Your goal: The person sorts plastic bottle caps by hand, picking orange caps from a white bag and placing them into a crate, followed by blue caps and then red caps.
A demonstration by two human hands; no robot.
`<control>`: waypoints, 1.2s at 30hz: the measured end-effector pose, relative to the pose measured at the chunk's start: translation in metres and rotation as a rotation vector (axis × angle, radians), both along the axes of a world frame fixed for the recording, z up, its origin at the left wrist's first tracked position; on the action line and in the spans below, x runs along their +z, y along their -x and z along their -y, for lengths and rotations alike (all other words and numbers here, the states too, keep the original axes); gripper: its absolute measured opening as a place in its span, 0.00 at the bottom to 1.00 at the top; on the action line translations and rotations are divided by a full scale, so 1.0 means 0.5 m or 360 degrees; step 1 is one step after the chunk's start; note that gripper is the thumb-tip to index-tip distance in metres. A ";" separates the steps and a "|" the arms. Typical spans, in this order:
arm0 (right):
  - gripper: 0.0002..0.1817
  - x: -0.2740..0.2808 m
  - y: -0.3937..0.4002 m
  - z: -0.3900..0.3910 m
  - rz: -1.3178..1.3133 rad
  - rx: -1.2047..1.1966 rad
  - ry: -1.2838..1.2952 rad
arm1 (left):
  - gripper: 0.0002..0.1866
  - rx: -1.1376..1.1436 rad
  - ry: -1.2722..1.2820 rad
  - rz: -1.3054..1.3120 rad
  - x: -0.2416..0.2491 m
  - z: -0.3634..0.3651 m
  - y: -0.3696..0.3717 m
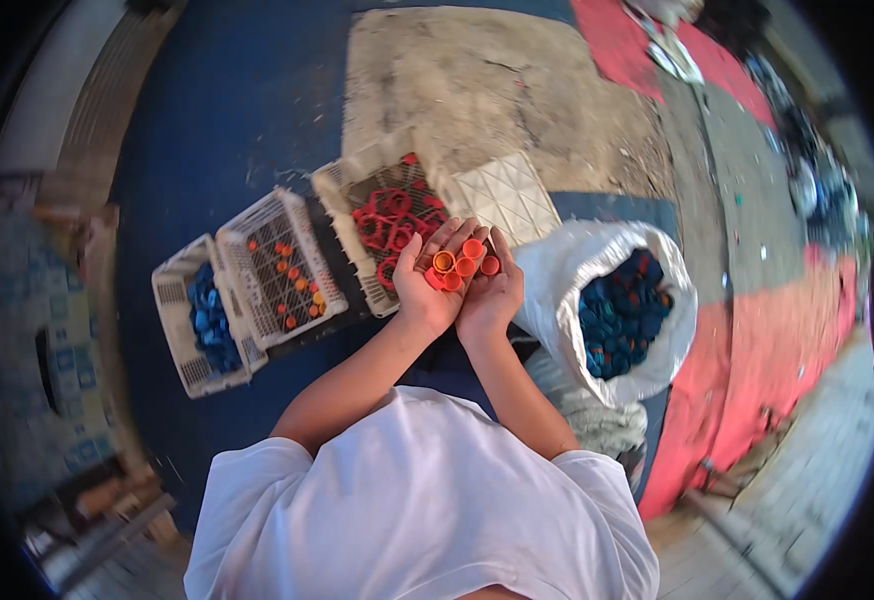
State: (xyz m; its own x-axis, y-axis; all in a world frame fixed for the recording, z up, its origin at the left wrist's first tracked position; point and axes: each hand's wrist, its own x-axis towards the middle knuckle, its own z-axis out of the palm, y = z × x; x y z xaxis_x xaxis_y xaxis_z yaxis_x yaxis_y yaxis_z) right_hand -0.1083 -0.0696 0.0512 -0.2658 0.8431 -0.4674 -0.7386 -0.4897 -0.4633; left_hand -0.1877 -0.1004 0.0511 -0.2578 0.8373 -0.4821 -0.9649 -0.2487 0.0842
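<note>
My left hand (424,303) and my right hand (489,307) are cupped side by side, palms up. Several small orange and red plastic caps (465,267) lie across both palms and fingers, most of them toward the middle, with a yellowish one among them. Just beyond my left hand is a cream crate (328,190) with red ring-shaped plastic pieces (394,205) in it. An open white sack (554,275) stands beside my right hand, holding many dark blue pieces (622,315) with a few orange bits among them.
To the left, one white crate (240,222) holds scattered orange and yellow caps (285,262); the crate (172,325) beside it holds blue pieces (213,320). A cream ribbed panel (512,190) lies behind the sack. Blue sheeting (227,110) and a worn tan patch (487,75) cover the floor.
</note>
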 end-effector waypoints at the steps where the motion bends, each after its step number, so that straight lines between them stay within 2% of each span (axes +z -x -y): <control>1: 0.30 0.001 0.030 0.015 0.0014 0.0088 0.0002 | 0.29 0.0052 -0.0097 0.0021 0.001 0.026 0.028; 8: 0.26 -0.040 0.242 0.178 0.0115 0.0651 0.0129 | 0.36 0.0390 -0.0226 0.0129 -0.005 0.264 0.217; 13: 0.24 -0.088 0.397 0.338 0.0032 0.0820 0.0214 | 0.40 0.0572 -0.0401 0.0156 -0.037 0.441 0.373; 18: 0.24 -0.103 0.516 0.440 -0.0002 0.1011 0.0036 | 0.38 0.0676 -0.0334 0.0177 -0.067 0.563 0.486; 22: 0.24 -0.108 0.577 0.485 0.0266 0.1065 0.0043 | 0.37 0.0726 -0.0127 0.0210 -0.124 0.591 0.535; 23: 0.27 -0.126 0.584 0.487 0.0205 0.1102 0.0053 | 0.36 0.0742 -0.0057 0.0229 -0.141 0.591 0.544; 26: 0.32 -0.176 0.611 0.502 0.0431 0.1088 -0.0101 | 0.34 0.0779 0.0157 0.0303 -0.171 0.588 0.567; 30: 0.43 -0.182 0.621 0.512 0.0837 0.1447 -0.0712 | 0.34 0.0790 0.0129 0.0303 -0.173 0.579 0.579; 32: 0.46 -0.211 0.620 0.505 0.1143 0.1659 -0.1114 | 0.34 0.0736 0.0082 0.0123 -0.197 0.578 0.586; 35: 0.54 -0.211 0.633 0.514 0.1405 0.1822 -0.1295 | 0.34 0.0692 0.0137 -0.0016 -0.235 0.564 0.604; 36: 0.55 -0.220 0.635 0.517 0.1390 0.1803 -0.1206 | 0.35 0.0682 0.0183 -0.0037 -0.244 0.562 0.606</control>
